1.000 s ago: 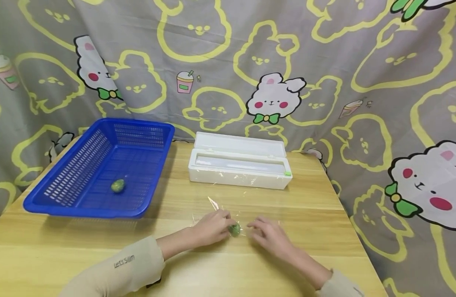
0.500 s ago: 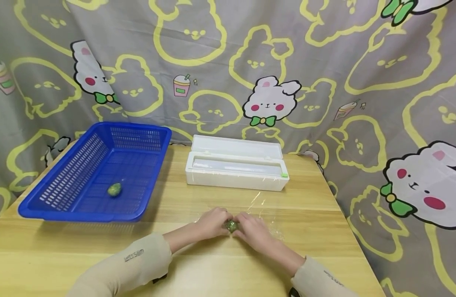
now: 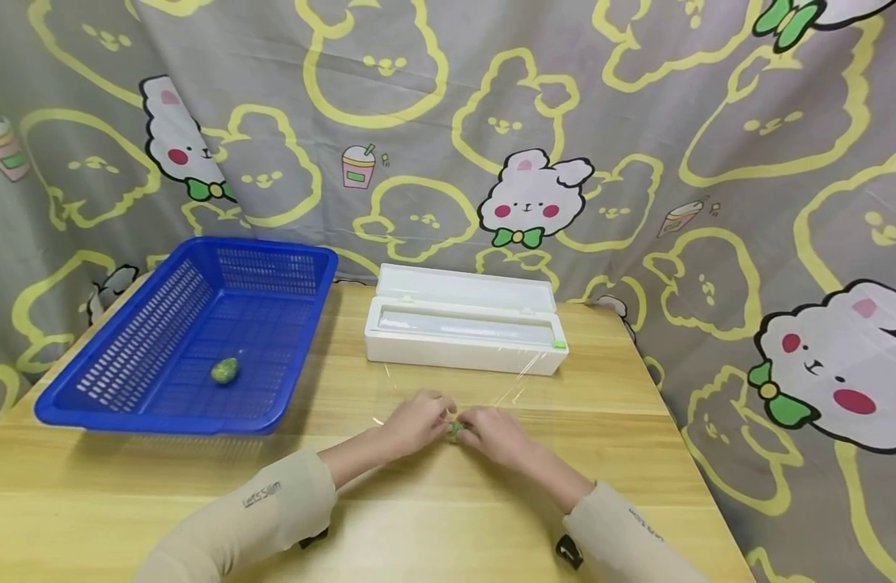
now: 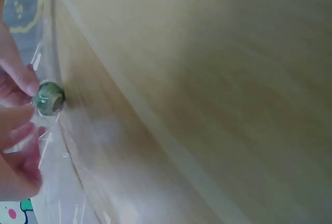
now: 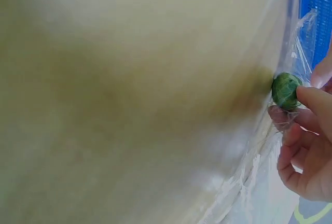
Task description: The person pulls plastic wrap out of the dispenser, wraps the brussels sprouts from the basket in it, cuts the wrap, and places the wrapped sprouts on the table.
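Observation:
A small green Brussels sprout [image 3: 455, 431] lies on a sheet of clear plastic wrap [image 3: 519, 379] between my two hands. Its leaf veins show in the right wrist view, where my right hand [image 5: 314, 146] pinches the sprout [image 5: 285, 90] with the thumb on its near side and fingers beneath. From the other side my left hand [image 3: 417, 421] has curled fingers right at the sprout. In the left wrist view, film shows between the left thumb and fingers [image 4: 30, 159], close to the sprout [image 4: 49, 98]. The left fingertips are partly hidden in the head view.
A white wrap box [image 3: 466, 356] stands behind the hands with its lid raised and a roll inside; film stretches from its front. To the left, a blue plastic basket [image 3: 160, 423] holds another green sprout [image 3: 225, 371]. A patterned curtain [image 3: 411, 105] hangs behind the wooden table [image 3: 419, 542].
My right hand has come left from beside the sprout and now grips it. Both hands have since shifted slightly away from me with it, and the wrap has shifted around them.

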The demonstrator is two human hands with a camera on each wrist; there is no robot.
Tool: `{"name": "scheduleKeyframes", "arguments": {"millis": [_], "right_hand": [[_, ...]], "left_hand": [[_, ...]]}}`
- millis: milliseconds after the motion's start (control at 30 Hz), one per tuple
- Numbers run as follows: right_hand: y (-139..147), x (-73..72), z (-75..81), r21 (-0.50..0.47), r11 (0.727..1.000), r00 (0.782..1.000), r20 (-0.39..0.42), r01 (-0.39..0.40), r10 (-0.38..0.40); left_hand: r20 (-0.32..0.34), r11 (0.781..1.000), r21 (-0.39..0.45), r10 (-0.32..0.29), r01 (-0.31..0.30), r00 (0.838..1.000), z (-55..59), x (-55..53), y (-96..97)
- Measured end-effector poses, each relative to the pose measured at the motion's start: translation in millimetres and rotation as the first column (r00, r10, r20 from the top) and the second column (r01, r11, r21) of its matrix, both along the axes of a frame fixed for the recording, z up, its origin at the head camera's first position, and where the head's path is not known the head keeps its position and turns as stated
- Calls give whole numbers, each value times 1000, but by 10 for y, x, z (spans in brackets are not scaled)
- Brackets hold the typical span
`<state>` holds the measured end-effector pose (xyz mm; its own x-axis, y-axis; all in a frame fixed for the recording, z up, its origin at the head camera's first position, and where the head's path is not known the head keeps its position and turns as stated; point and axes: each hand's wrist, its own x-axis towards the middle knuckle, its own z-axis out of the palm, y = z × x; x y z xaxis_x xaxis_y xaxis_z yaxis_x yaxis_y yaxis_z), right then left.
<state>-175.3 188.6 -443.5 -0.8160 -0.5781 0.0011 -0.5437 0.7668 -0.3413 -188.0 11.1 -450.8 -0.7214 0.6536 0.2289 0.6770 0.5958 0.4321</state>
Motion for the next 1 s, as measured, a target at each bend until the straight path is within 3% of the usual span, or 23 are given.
{"name": "scheduleKeyframes", "arguments": {"millis": [67,133,300,367,533,700,833,1000], "right_hand": [[-2,-24,11,30,1000,1000,1,-9,9],[1,-42,25,44,999,1000,6,-21,21],[-7,-96,45,22,1000,1000,4,-11,11],[-16,-106,54,16,1000,999,-52,14,-13],[-26,-82,36,-34,996,977,-197,81,-86],[-38,-83,-52,-98,992,987,-133,75,-88],[-39,-126,-111,-96,993,987,-134,70,-83],[-54,-199,-103,-70,997,983,-175,38,-50]], "left_hand": [[-141,999,-32,-12,7,990,-8,12,-11],[-219,998,-58,-35,23,975,-21,23,-12],[-251,999,-48,-25,13,968,-84,2,-1],[-247,999,-34,-7,-2,969,-101,-20,-1],[-182,999,-19,33,-37,983,-114,-70,29],[-26,999,5,47,-47,999,-97,-153,48],[75,1000,-4,30,-30,997,-65,-221,23],[90,999,-20,45,-43,995,-18,-252,-25]]}}
